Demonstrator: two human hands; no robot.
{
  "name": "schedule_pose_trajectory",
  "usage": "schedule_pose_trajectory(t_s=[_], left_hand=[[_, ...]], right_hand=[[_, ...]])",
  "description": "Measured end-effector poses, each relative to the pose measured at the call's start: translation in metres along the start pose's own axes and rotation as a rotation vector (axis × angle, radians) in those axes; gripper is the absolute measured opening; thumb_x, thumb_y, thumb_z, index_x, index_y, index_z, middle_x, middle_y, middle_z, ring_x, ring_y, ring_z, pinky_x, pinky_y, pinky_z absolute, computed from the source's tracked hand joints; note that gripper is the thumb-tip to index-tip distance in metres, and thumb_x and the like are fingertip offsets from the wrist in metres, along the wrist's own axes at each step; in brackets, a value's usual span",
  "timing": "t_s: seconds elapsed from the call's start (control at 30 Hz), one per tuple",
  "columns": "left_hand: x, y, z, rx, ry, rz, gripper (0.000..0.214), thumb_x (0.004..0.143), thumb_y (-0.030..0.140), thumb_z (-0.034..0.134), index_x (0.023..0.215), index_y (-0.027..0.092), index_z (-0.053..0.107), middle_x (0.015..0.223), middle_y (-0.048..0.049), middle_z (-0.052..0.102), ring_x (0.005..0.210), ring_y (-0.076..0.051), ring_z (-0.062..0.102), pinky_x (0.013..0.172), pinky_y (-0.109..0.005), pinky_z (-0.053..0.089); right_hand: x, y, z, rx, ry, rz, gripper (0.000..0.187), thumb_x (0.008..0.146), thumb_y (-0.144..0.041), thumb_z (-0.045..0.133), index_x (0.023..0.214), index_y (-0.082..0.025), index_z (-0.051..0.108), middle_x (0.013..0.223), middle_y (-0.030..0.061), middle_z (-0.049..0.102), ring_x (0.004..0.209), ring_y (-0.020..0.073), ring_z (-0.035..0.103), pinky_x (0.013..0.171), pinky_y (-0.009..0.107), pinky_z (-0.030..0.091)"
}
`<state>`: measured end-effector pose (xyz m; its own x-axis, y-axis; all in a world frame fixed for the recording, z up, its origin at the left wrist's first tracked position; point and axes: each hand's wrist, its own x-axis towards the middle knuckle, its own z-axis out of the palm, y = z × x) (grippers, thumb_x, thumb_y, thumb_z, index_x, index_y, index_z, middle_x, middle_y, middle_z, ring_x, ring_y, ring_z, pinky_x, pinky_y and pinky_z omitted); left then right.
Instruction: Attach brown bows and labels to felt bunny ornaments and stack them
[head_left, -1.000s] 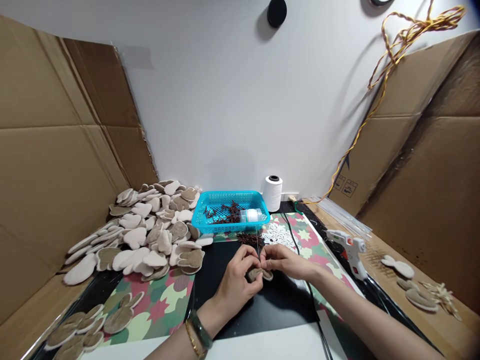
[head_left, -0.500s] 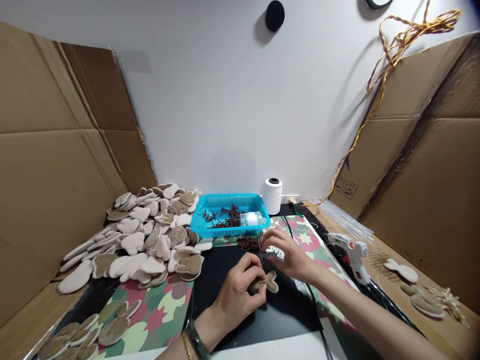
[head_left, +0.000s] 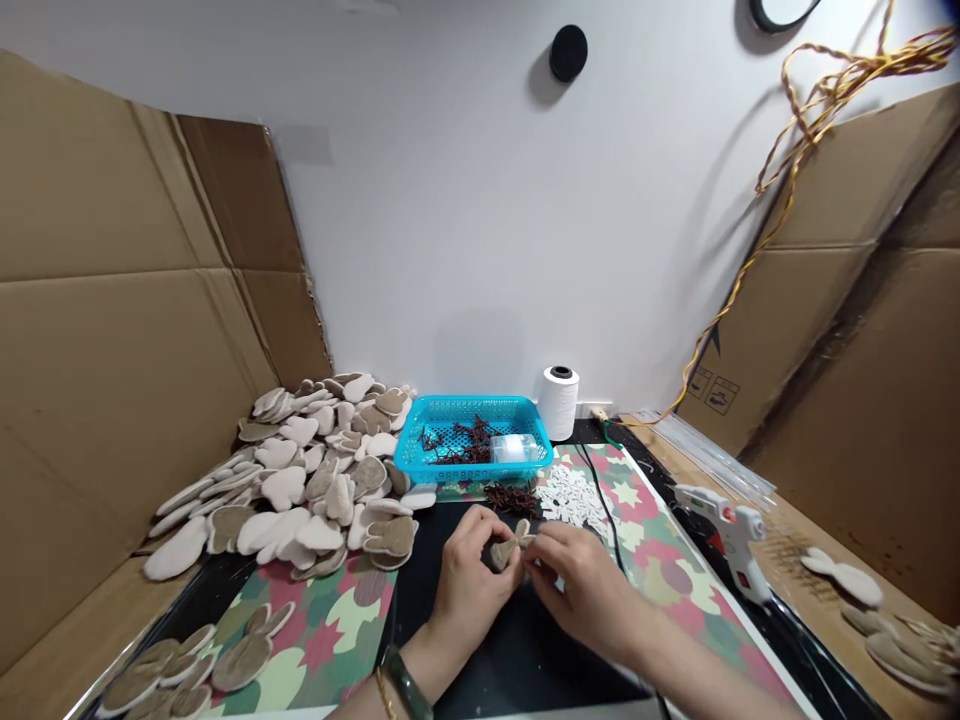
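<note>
My left hand [head_left: 469, 580] is closed in a pinch on a small brown bunny-shaped felt piece [head_left: 508, 548], held just above the black mat [head_left: 517, 650]. My right hand [head_left: 581, 580] meets it from the right, fingers pinched together against the same piece. A white snowflake-like cutout pile [head_left: 571, 497] lies just behind the hands, and a small clump of dark brown twig pieces [head_left: 510, 496] lies beside it.
A big heap of beige and brown bunny felt shapes [head_left: 307, 480] fills the left. A turquoise basket [head_left: 420, 450] holds twigs and a small bottle. White thread spool [head_left: 559, 402], glue gun [head_left: 731, 528], more felt pieces [head_left: 840, 580] at right. Cardboard walls on both sides.
My right hand reached out toward the white cutouts half a second ago and has come back to the felt piece. The left hand kept hold of the piece and lifted it slightly.
</note>
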<state>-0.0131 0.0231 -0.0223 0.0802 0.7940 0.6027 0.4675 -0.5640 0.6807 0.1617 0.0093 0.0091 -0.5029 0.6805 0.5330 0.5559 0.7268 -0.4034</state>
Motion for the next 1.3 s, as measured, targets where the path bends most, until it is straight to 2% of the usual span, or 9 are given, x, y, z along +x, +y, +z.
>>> schedule_pose_trajectory(t_s=[0.13, 0.27, 0.47, 0.6, 0.73, 0.9, 1.07, 1.17, 1.3], left_hand=[[0.001, 0.004, -0.001, -0.099, 0.029, -0.093, 0.008, 0.078, 0.012, 0.063, 0.074, 0.019, 0.064, 0.08, -0.0015, 0.061, 0.074, -0.017, 0.061, 0.066, -0.025, 0.047], [0.002, 0.008, -0.003, -0.202, -0.048, -0.062, 0.006, 0.08, 0.014, 0.063, 0.077, 0.019, 0.065, 0.084, -0.0019, 0.061, 0.075, -0.016, 0.06, 0.067, -0.024, 0.048], [0.004, -0.001, -0.005, -0.096, -0.108, 0.163, 0.015, 0.076, 0.007, 0.06, 0.081, 0.02, 0.066, 0.089, -0.0036, 0.062, 0.079, -0.017, 0.064, 0.071, -0.025, 0.051], [0.003, -0.008, -0.003, 0.014, -0.109, 0.212, 0.017, 0.075, 0.006, 0.06, 0.082, 0.02, 0.066, 0.089, -0.0046, 0.063, 0.08, -0.019, 0.063, 0.07, -0.026, 0.05], [0.004, -0.007, -0.004, 0.05, -0.003, 0.114, 0.012, 0.077, 0.008, 0.061, 0.078, 0.019, 0.064, 0.083, -0.0031, 0.062, 0.076, -0.019, 0.062, 0.069, -0.027, 0.049], [0.004, -0.004, -0.003, -0.049, 0.143, -0.082, 0.005, 0.079, 0.016, 0.065, 0.076, 0.02, 0.063, 0.079, -0.0018, 0.064, 0.075, -0.019, 0.061, 0.069, -0.027, 0.048], [0.003, -0.007, 0.002, -0.356, 0.115, -0.284, 0.01, 0.082, 0.028, 0.069, 0.081, 0.018, 0.067, 0.079, -0.0028, 0.067, 0.073, -0.019, 0.061, 0.068, -0.027, 0.048], [0.003, -0.007, 0.006, -0.54, 0.079, -0.33, 0.016, 0.081, 0.033, 0.073, 0.081, 0.017, 0.068, 0.08, -0.0033, 0.066, 0.073, -0.018, 0.059, 0.067, -0.026, 0.047], [0.002, -0.004, 0.008, -0.672, 0.016, -0.405, 0.024, 0.079, 0.037, 0.077, 0.08, 0.015, 0.069, 0.075, -0.0014, 0.061, 0.066, -0.014, 0.051, 0.061, -0.023, 0.043]], right_hand=[[-0.023, 0.013, 0.025, 0.318, 0.058, 0.192, 0.028, 0.102, -0.029, 0.049, 0.085, -0.018, 0.068, 0.076, 0.0052, 0.067, 0.068, 0.017, 0.058, 0.063, 0.027, 0.042], [0.002, 0.049, 0.022, 0.7, -0.094, 0.372, 0.043, 0.093, -0.053, 0.061, 0.072, -0.017, 0.066, 0.061, -0.0003, 0.059, 0.055, 0.0128, 0.05, 0.054, 0.024, 0.039], [0.06, 0.058, -0.016, 0.341, -0.381, 0.149, 0.013, 0.08, -0.014, 0.067, 0.068, -0.016, 0.068, 0.063, -0.0011, 0.063, 0.057, 0.012, 0.051, 0.056, 0.023, 0.038], [0.061, 0.03, -0.023, 0.087, -0.31, 0.029, 0.02, 0.077, -0.001, 0.06, 0.066, -0.017, 0.062, 0.066, -0.0003, 0.061, 0.061, 0.0124, 0.049, 0.059, 0.024, 0.036], [0.03, 0.006, -0.006, 0.0, -0.074, 0.027, 0.017, 0.089, -0.01, 0.054, 0.077, -0.017, 0.064, 0.074, 0.004, 0.062, 0.066, 0.0156, 0.053, 0.062, 0.026, 0.038], [0.003, 0.008, 0.027, 0.445, 0.159, 0.23, 0.029, 0.099, -0.035, 0.056, 0.078, -0.017, 0.067, 0.068, 0.002, 0.06, 0.063, 0.0147, 0.052, 0.06, 0.026, 0.037], [0.009, 0.024, 0.042, 0.98, 0.137, 0.547, 0.046, 0.079, -0.06, 0.078, 0.069, -0.016, 0.066, 0.053, -0.0038, 0.051, 0.049, 0.0093, 0.041, 0.051, 0.023, 0.028], [0.013, 0.032, 0.044, 1.122, 0.117, 0.659, 0.051, 0.067, -0.062, 0.086, 0.068, -0.016, 0.064, 0.05, -0.0063, 0.047, 0.046, 0.0067, 0.034, 0.047, 0.022, 0.02], [0.015, 0.04, 0.041, 1.086, 0.1, 0.611, 0.048, 0.064, -0.056, 0.089, 0.066, -0.016, 0.063, 0.049, -0.0088, 0.041, 0.045, 0.0056, 0.028, 0.046, 0.022, 0.019]])
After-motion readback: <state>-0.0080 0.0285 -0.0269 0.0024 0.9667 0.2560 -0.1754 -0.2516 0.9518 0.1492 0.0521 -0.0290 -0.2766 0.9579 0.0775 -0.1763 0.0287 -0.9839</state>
